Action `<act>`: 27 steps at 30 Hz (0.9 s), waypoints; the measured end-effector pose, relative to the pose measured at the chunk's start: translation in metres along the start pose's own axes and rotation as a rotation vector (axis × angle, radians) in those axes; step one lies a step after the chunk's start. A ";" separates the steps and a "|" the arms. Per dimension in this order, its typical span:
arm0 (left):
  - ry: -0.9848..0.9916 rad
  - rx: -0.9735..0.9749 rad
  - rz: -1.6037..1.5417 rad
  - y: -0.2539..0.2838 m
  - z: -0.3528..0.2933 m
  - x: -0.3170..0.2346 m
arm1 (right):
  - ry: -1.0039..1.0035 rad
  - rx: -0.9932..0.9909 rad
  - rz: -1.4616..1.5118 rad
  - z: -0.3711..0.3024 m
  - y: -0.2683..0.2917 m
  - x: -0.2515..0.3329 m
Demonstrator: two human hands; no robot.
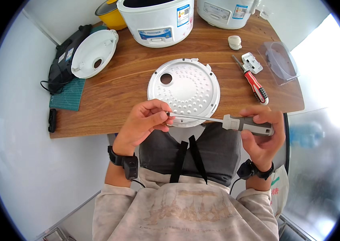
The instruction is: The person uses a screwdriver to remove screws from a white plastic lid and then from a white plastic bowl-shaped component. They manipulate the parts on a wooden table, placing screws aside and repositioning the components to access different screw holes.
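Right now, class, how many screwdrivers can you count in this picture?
2. A grey screwdriver is held by the right hand, its tip at the left hand; a red screwdriver lies on the table.

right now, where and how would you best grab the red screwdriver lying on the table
Grip the red screwdriver by its thick red and black handle, coming from above and the right. It lies flat, handle toward the table's near edge, shaft pointing away toward a small white part, so the handle is the free, ridged end.

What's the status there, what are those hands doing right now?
Right hand gripping grey-handled screwdriver. Left hand pinching at its tip, something small, can't tell what. Perforated metal plate on table beyond, untouched. Nothing in the way.
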State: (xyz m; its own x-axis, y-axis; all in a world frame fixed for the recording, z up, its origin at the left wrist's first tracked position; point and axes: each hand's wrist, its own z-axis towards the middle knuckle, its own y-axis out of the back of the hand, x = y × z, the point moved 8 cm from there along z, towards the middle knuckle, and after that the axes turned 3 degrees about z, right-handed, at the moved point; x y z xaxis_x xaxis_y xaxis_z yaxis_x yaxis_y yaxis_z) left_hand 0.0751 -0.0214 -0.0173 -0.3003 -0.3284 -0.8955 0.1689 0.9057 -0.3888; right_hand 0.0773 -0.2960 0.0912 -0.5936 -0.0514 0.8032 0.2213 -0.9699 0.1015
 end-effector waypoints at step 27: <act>-0.307 -0.169 0.933 -0.033 -0.011 -0.027 | -0.167 -0.191 -0.075 -0.022 0.036 -0.016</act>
State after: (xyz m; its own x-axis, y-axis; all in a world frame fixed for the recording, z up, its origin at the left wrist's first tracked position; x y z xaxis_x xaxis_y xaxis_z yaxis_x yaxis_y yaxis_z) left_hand 0.0672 -0.0394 0.0219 0.1442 0.5007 -0.8535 0.0711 0.8551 0.5136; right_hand 0.0780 -0.3349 0.0689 -0.4638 0.0473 0.8847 0.0217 -0.9977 0.0647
